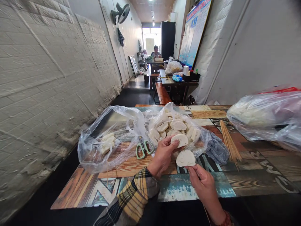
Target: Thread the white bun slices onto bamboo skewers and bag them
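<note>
A patchwork-print table [178,188] bears a pair of scissors [142,146], with a clear bag [90,158] holding a few pale slices [108,142] to their left and a fuller bag [204,133] of slices just to their right. Farther right of the scissors lie a gray cloth [217,149], a bundle of thin sticks [230,146] and, farthest from them, a large stuffed bag [261,114].

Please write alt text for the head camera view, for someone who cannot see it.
A person's left hand holds one pale slice and the right hand another slice, above a patterned table. Behind them, a clear plastic bag holds similar slices, with green-handled scissors to its left and thin sticks to its right.
</note>
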The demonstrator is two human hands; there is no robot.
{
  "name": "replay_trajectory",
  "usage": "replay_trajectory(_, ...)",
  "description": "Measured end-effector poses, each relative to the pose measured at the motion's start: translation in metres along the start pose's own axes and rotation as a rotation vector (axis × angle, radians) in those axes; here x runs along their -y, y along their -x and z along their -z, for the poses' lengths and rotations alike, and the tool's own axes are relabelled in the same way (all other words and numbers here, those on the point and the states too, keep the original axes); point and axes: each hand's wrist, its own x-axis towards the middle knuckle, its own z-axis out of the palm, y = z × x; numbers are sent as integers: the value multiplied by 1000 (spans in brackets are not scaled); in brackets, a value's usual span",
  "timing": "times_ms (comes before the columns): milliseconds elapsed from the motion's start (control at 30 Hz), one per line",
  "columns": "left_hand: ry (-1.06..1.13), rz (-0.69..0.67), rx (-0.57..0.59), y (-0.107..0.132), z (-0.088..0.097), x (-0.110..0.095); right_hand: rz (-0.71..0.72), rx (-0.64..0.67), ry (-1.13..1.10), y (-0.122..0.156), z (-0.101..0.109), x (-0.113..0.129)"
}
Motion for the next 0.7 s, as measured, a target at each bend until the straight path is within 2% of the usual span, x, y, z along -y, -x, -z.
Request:
replay_trajectory(467,-132,40,50,3,4,-5,112,-8,75,-1,3,4)
replay_trajectory(700,-175,60,71,8,0,-5,102,-27,89,1,1,0)
